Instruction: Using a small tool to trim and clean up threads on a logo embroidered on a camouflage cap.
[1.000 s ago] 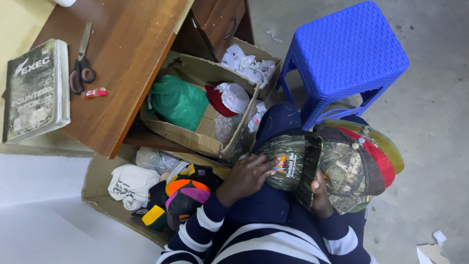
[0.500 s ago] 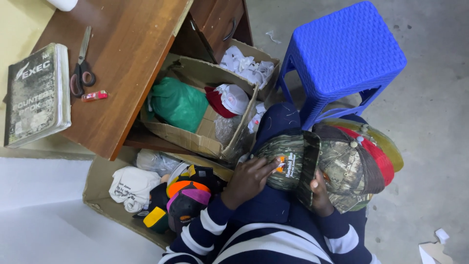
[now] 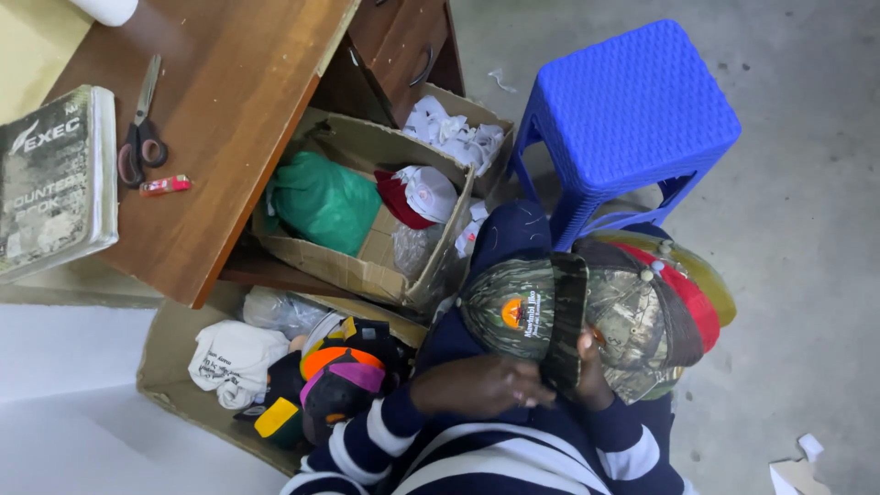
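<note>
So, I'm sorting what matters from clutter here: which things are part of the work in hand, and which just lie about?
In hand:
- stack of camouflage caps, held by left hand and right hand
- open carton of mixed caps beside the left arm

Lying about:
- scissors, book and red lighter on the wooden desk
- blue plastic stool
- carton with green bag

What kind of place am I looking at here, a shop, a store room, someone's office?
Likely a store room or back office, going by the bare concrete floor, a wooden desk with scissors, and open cardboard boxes of caps. Both hands, left hand and right hand, hold a stack of camouflage caps.
</note>
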